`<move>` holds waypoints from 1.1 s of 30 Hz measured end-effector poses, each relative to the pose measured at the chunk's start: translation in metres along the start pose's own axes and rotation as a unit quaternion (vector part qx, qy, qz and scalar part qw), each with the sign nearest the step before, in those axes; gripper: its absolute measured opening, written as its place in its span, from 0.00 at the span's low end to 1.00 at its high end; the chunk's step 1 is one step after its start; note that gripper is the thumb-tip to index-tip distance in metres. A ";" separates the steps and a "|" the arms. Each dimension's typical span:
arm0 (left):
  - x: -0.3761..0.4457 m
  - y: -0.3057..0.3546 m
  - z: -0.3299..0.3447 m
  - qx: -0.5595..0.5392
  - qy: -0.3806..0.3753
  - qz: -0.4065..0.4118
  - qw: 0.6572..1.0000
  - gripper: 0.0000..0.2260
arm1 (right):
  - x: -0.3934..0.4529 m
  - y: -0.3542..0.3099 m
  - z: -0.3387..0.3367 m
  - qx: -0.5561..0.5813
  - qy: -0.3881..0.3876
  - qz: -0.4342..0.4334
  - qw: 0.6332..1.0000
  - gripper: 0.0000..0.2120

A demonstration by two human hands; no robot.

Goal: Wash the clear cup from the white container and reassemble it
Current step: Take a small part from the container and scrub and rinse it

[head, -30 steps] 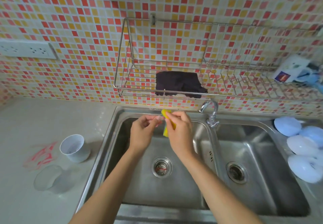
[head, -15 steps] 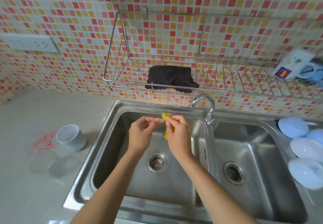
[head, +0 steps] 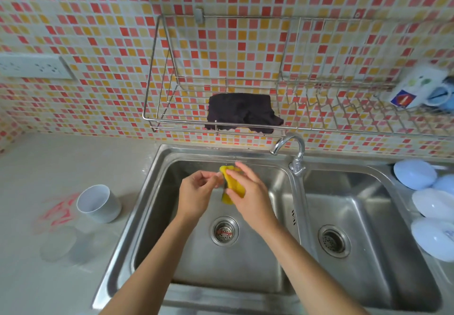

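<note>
Both hands over the left sink basin.
The right hand (head: 248, 191) grips a yellow sponge (head: 233, 186); the left hand (head: 196, 191) pinches its edge, fingers curled.

The white container (head: 98, 202) is a plain, round, opaque tub. It rests on the pale surface (head: 49, 167) left of the sink, tipped so that its open mouth faces up and to the left; the inside looks empty. Just in front of it, nearer the surface's front edge, lies the clear cup (head: 64, 246), a see-through, colourless piece whose outline is blurred and faint. The two sit close together; whether they touch cannot be told.
</note>
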State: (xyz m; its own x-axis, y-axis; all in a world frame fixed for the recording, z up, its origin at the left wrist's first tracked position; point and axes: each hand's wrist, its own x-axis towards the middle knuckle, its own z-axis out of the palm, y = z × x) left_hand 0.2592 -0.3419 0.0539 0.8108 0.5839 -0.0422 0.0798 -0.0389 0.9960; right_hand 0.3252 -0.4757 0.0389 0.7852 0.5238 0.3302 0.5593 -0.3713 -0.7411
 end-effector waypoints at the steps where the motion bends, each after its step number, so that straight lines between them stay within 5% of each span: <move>1: 0.004 -0.002 -0.002 0.000 -0.012 -0.004 1.000 0.05 | 0.002 0.000 0.002 -0.022 0.000 -0.001 1.000 0.26; 9: 0.021 -0.011 -0.009 -0.017 -0.075 -0.027 0.997 0.04 | 0.020 0.003 0.012 -0.147 0.028 -0.083 0.985 0.17; 18: 0.030 -0.019 -0.038 0.219 -0.077 0.143 0.962 0.05 | 0.030 -0.006 0.022 -0.188 -0.036 -0.117 0.974 0.16; 22: 0.038 -0.021 -0.045 0.135 -0.042 0.079 0.987 0.07 | 0.035 0.002 0.013 -0.164 0.036 -0.023 0.986 0.19; 27: 0.038 -0.025 -0.040 0.028 -0.057 0.020 0.998 0.06 | 0.020 -0.023 0.044 -0.177 0.029 -0.093 0.979 0.21; 33: 0.036 -0.026 -0.031 -0.059 -0.050 -0.032 0.997 0.07 | 0.024 -0.008 0.043 -0.192 0.082 -0.035 0.977 0.22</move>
State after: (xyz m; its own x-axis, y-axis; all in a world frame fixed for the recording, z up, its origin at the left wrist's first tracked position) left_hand 0.2679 -0.2949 0.0286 0.8600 0.4988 -0.1073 0.0689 0.0948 0.9931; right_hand 0.3282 -0.4273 0.0279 0.7557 0.4407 0.4844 0.6471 -0.6160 -0.4492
